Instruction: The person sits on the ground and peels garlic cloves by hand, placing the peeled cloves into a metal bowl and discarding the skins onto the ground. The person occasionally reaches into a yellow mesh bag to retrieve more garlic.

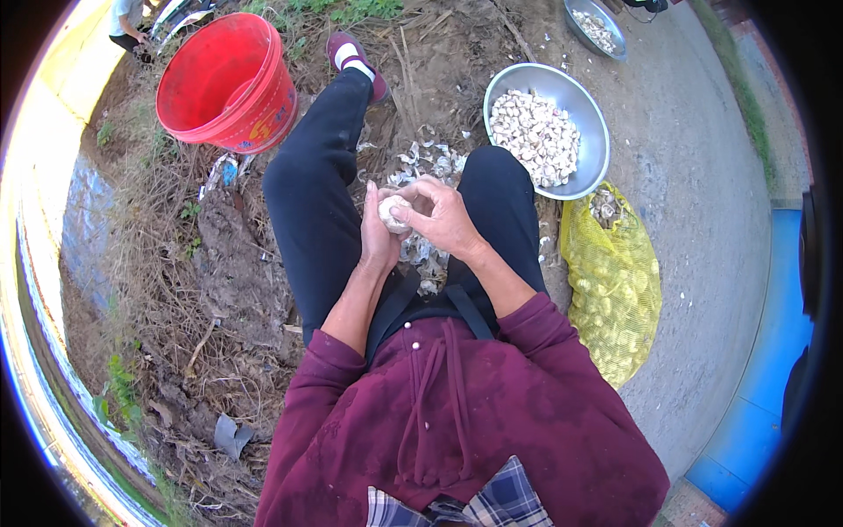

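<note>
A whole garlic bulb (392,213) sits between my two hands, above the gap between my knees. My left hand (377,236) cradles it from the left and below. Over its right side curls my right hand (442,214), the thumb pressed on the bulb's face. Papery garlic skins (428,161) lie scattered on the soil beyond the hands, and more skins (425,257) show below them between my thighs. Past my right knee stands a metal basin (596,141) partly filled with loose garlic cloves (535,135).
A yellow mesh sack (612,296) of garlic bulbs leans at my right. At front left stands a red plastic bucket (217,79). Another metal basin (619,49) holds cloves at the far right, by the paved road (705,197). A person (125,26) is at upper left.
</note>
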The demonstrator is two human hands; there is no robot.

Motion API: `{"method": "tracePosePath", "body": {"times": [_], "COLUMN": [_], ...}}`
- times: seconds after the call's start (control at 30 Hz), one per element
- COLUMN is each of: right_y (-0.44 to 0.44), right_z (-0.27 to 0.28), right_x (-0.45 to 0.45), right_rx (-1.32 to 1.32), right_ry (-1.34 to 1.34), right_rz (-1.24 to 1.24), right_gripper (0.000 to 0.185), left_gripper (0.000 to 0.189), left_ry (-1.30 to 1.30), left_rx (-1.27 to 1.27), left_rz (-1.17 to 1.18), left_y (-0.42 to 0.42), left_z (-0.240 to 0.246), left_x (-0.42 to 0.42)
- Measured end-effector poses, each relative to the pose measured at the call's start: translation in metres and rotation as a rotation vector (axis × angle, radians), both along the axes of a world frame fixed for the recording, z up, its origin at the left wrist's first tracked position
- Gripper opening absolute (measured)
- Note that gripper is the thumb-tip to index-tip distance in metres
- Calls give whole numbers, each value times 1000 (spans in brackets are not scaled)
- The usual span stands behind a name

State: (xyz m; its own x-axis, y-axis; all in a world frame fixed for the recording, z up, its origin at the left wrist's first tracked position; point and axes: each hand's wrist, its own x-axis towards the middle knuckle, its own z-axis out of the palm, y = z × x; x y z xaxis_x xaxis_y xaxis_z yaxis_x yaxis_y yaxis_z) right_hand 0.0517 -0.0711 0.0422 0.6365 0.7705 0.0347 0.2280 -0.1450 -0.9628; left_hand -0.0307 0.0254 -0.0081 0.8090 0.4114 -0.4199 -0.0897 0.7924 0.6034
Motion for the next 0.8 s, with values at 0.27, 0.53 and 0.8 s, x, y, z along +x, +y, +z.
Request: {"method": "tracePosePath", "body": {"times": [0.27,0.53,0.8], "right_y": [-1,-13,-17], "right_z": [-44,-30,-24], "right_x": [-18,6,-3], "right_rx": [132,-24,-55], "right_ry": [107,84,324], "right_rz": [-226,-272,-100], "right_gripper": [11,11,30], "left_gripper": [48,47,43], "left_ry": [16,31,58], "left_rx": [-47,-26,145], "left_rz": [72,32,33], "left_y": [-2,-1,-3], "left_z": [-4,4,-12], "left_x": [0,1,2]}}
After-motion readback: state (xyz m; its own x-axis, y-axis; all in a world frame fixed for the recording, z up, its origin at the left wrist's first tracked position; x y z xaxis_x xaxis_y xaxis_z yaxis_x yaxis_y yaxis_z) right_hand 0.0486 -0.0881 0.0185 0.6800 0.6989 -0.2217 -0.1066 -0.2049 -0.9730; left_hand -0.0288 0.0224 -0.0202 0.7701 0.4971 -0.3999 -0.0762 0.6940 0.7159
